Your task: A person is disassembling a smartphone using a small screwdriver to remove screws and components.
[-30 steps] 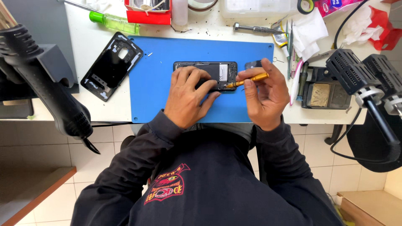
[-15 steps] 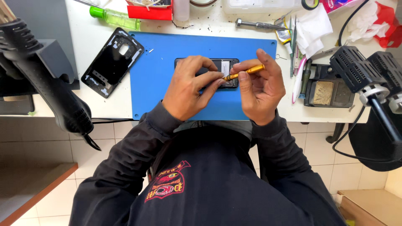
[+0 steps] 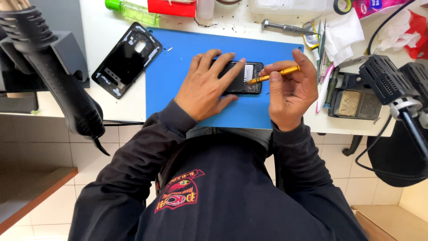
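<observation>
Right hand [image 3: 287, 91] grip pinches 1 yellow screwdriver [image 3: 273, 74]; left hand [image 3: 206, 85] spread flat on 1 opened phone [image 3: 250, 76]

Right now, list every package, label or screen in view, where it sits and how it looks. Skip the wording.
Red box: top edge of the table, above the blue mat; rectangular, cut off by the frame.
Pink packet: top right corner; glossy, with a dark round label.
Green bottle: top left, lying down; clear green with a brighter green cap.
Opened phone: on the mat under the left hand; its insides face up, so no screen shows.
</observation>
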